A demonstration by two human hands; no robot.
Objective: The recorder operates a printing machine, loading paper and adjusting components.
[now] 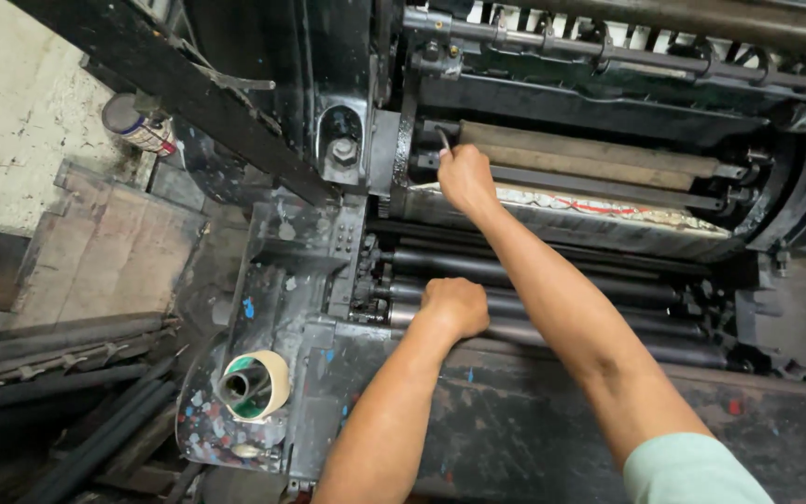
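Note:
I look down into a black printing machine. My right hand [465,177] reaches far in and is closed around a small metal tool [444,139] held against the left end of a tan cylinder [590,159]. My left hand [456,305] is curled into a fist and rests on the dark ink rollers [534,280] near the machine's front edge. A plate with white and red marks [599,207] lies just below the tan cylinder, right of my right hand.
A roll of cream tape [256,385] sits on a paint-spattered bracket at the lower left. A spray can [138,123] lies at the upper left near a wall. Dark bars and rods [58,341] are stacked at the left. A shaft with metal fingers [646,51] crosses the top.

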